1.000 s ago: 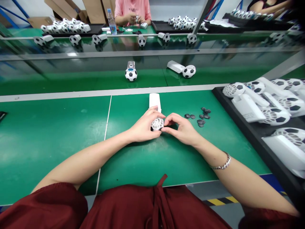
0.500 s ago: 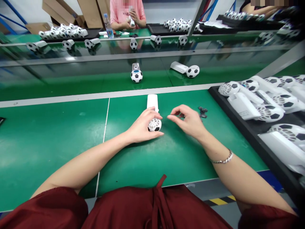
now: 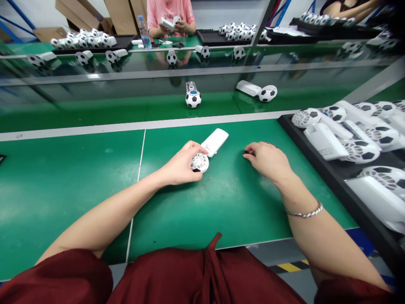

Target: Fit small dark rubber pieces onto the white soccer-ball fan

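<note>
A white handheld fan (image 3: 216, 141) with a football-patterned round head lies on the green table, its handle pointing away to the upper right. My left hand (image 3: 182, 165) is closed around the fan's head, thumb and fingers on either side of the grille. To the right, my right hand (image 3: 268, 161) is low over the table with its fingertips pinched together. A small black piece (image 3: 248, 152) shows at those fingertips; its exact shape is hidden. The hand mostly covers the spot where the small black parts lie.
At the right, a black tray (image 3: 319, 166) holds several football fans. Beyond the white rail (image 3: 126, 126), a football fan (image 3: 193, 98) and another fan (image 3: 268, 93) lie on a green belt. Farther off, a person in pink (image 3: 171, 17) handles a fan near a water bottle (image 3: 144, 33).
The fan's handle has swung to the right in my left hand. My right hand has moved right to the small black parts and closed its fingertips. Fans on the near belt have shifted right.
</note>
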